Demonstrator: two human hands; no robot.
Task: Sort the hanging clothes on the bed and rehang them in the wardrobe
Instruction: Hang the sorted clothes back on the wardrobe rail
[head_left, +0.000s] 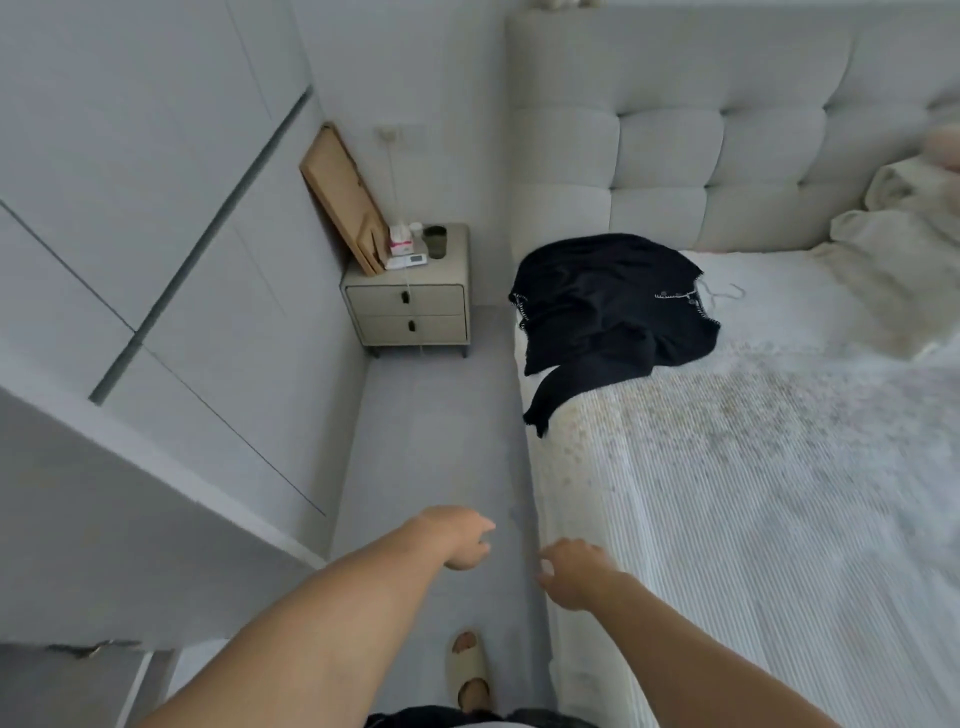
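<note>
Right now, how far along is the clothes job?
Done: cannot tell; no rehung clothes show and the wardrobe doors look shut. In hand: nothing; the left hand and right hand are empty. Left: the black garment on its hanger lies on the bed.

Brightness: the room is being lit evenly by soft, cool daylight, its source not being shown.
Shadows: only faint ones are being cast, beside the nightstand (408, 306) and under the black garment (608, 306).
Glare: the bedspread (753, 467) is being washed out in places.
Blur: the hands and bed are being smeared, possibly by head motion.
Distortion: the wardrobe (130, 234) lines are being bent toward the edges by the wide lens.
</note>
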